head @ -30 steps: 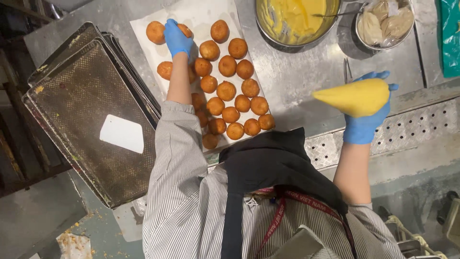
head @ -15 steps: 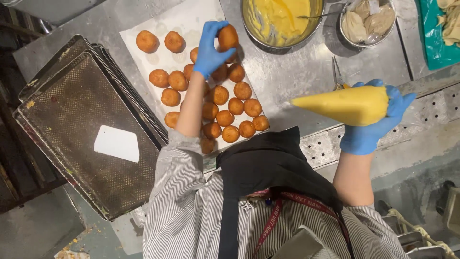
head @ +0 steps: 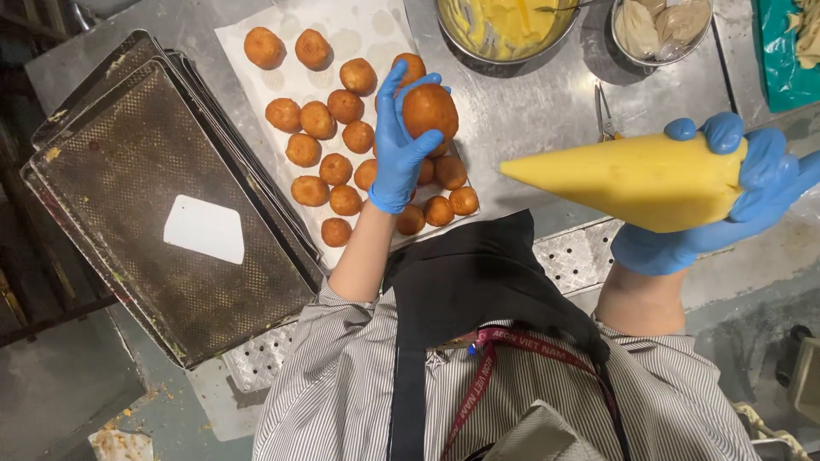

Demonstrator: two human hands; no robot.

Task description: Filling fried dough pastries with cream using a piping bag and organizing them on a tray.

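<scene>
Both my hands wear blue gloves. My left hand (head: 400, 149) is lifted above the counter and grips one round golden-brown bun (head: 430, 111). My right hand (head: 726, 201) holds a full yellow piping bag (head: 632, 181), its pointed tip aimed left toward the bun, a short gap apart. Below the left hand, several more round buns (head: 318, 119) lie on a white paper sheet (head: 359, 34) on the steel counter.
Stacked dark perforated baking trays (head: 128, 196) with a white scraper (head: 205, 228) on top sit at the left. A steel bowl of yellow cream (head: 504, 26) and a second bowl (head: 662, 30) stand at the back. Scissors (head: 605, 115) lie on the counter. A green tray (head: 781, 51) is at the far right.
My left hand picked a bun off the sheet and raised it toward me. My right hand brought the piping bag left and closer, tip toward the bun.
</scene>
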